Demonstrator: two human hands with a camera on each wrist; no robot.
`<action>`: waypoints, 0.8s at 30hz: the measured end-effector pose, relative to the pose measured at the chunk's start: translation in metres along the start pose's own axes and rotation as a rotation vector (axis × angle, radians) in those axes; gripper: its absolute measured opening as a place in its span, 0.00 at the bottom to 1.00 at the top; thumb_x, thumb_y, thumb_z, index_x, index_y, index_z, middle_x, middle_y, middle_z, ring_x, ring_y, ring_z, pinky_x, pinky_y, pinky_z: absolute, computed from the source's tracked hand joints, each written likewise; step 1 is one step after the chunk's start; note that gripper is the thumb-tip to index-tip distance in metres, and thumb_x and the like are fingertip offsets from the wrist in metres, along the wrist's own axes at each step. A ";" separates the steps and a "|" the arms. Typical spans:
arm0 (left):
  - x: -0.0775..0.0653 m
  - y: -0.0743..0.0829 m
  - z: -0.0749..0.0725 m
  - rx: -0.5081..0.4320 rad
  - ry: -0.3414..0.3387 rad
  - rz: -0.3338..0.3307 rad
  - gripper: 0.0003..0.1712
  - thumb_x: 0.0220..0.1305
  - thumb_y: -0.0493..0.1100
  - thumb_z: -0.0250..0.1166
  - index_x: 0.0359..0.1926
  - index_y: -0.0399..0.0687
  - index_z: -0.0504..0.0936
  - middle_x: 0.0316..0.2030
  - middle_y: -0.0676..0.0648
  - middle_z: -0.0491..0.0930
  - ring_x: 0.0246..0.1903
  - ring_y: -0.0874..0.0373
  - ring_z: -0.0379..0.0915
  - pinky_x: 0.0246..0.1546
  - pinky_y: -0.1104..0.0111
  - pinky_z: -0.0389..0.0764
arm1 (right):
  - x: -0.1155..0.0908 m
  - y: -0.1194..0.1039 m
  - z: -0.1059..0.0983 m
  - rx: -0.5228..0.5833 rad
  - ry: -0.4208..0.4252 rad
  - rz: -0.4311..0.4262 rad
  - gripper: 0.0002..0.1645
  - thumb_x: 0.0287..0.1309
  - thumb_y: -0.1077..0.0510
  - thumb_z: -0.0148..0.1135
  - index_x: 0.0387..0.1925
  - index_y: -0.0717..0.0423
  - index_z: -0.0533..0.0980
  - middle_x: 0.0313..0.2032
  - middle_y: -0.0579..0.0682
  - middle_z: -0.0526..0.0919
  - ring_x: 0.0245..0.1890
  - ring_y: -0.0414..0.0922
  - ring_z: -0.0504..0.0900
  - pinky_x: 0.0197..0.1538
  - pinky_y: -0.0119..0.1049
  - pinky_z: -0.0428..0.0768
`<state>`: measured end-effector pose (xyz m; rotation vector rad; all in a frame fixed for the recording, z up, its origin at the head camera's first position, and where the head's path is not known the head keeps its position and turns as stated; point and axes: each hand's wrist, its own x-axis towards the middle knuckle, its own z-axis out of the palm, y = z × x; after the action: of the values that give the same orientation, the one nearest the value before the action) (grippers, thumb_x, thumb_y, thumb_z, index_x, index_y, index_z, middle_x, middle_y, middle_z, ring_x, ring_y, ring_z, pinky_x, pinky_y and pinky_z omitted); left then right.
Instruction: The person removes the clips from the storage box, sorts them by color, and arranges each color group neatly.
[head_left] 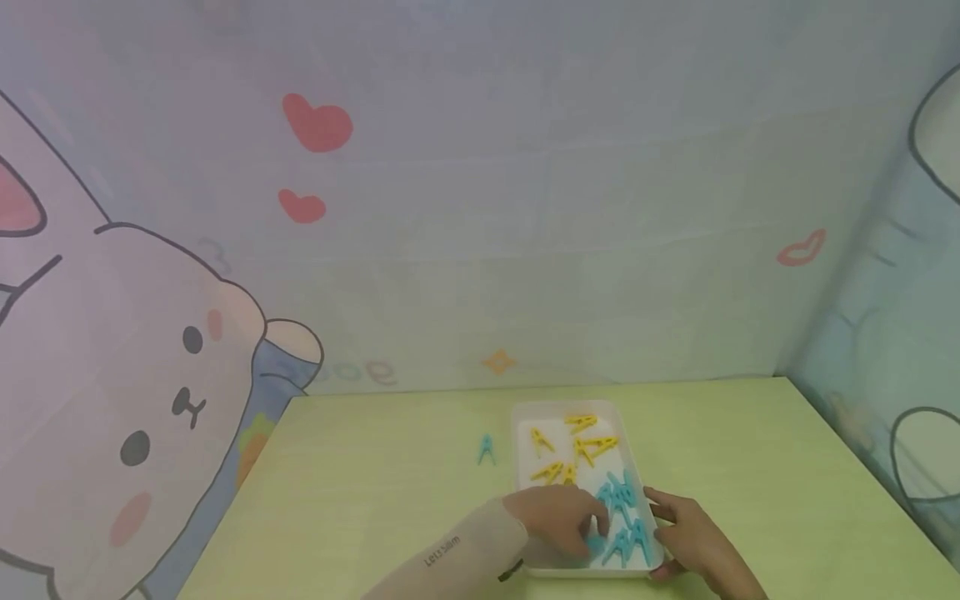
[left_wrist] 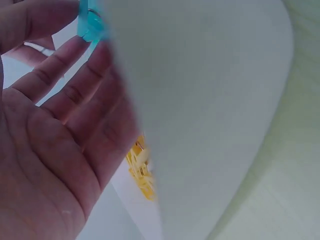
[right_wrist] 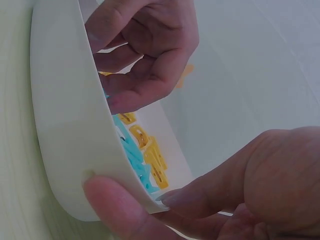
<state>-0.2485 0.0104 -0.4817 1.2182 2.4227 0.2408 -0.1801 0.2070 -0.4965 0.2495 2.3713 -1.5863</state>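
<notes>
A white tray [head_left: 577, 572] holds yellow clothespins [head_left: 600, 446] toward its far end and blue clothespins [head_left: 618, 496] at its near right. Reaching into the tray's near part, my left hand [head_left: 558, 512] pinches a blue clothespin [left_wrist: 92, 22] between thumb and fingertips; the remaining fingers stretch out beside the tray wall. My right hand [head_left: 693, 533] grips the tray's right side near the front corner. In the right wrist view its thumb [right_wrist: 117, 207] presses the outer wall while the fingers bend over the rim.
A single blue clothespin [head_left: 487, 450] lies on the light green table [head_left: 375, 483], just left of the tray. Behind the table hangs a printed cloth [head_left: 562, 250] with hearts and a cartoon rabbit, and more cloth stands along the right side.
</notes>
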 end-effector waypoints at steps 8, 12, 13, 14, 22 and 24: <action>-0.006 -0.014 -0.008 -0.287 0.052 0.010 0.16 0.53 0.40 0.64 0.43 0.62 0.76 0.30 0.62 0.74 0.21 0.67 0.73 0.22 0.74 0.74 | 0.000 -0.002 0.001 -0.020 0.008 -0.002 0.36 0.50 0.75 0.47 0.63 0.70 0.55 0.56 0.74 0.62 0.30 0.49 0.77 0.24 0.43 0.79; -0.010 -0.024 -0.012 -0.535 0.079 0.016 0.16 0.54 0.35 0.62 0.43 0.57 0.76 0.31 0.55 0.75 0.21 0.60 0.77 0.21 0.69 0.78 | 0.000 -0.002 0.002 -0.030 0.009 0.015 0.35 0.51 0.75 0.47 0.63 0.70 0.55 0.56 0.74 0.62 0.30 0.48 0.77 0.25 0.42 0.79; -0.010 -0.027 -0.013 -0.581 0.087 0.017 0.16 0.54 0.35 0.62 0.43 0.55 0.77 0.31 0.54 0.76 0.22 0.59 0.77 0.21 0.68 0.78 | 0.000 -0.002 0.002 -0.034 0.009 0.023 0.35 0.51 0.75 0.48 0.63 0.70 0.54 0.56 0.74 0.62 0.30 0.48 0.77 0.25 0.42 0.79; -0.011 -0.030 -0.014 -0.621 0.095 0.014 0.16 0.54 0.34 0.61 0.43 0.55 0.76 0.32 0.53 0.76 0.23 0.58 0.77 0.22 0.67 0.79 | 0.000 -0.003 0.002 -0.040 0.008 0.031 0.35 0.51 0.74 0.48 0.63 0.69 0.54 0.56 0.74 0.62 0.29 0.48 0.77 0.25 0.42 0.79; -0.020 -0.055 -0.024 -0.813 0.195 -0.011 0.16 0.53 0.35 0.61 0.44 0.54 0.76 0.34 0.49 0.77 0.27 0.51 0.79 0.24 0.61 0.79 | 0.004 -0.001 0.001 -0.073 0.003 0.059 0.36 0.51 0.74 0.49 0.64 0.69 0.54 0.57 0.74 0.61 0.29 0.47 0.77 0.25 0.41 0.79; -0.023 -0.062 -0.028 -0.836 0.234 -0.014 0.16 0.53 0.35 0.62 0.44 0.53 0.76 0.35 0.47 0.77 0.28 0.48 0.79 0.24 0.61 0.80 | 0.004 0.000 0.001 -0.074 0.000 0.057 0.36 0.51 0.74 0.49 0.63 0.70 0.54 0.57 0.74 0.61 0.30 0.47 0.76 0.25 0.41 0.79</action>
<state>-0.2938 -0.0443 -0.4712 0.8014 2.1077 1.2922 -0.1840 0.2061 -0.4978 0.2988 2.3949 -1.4707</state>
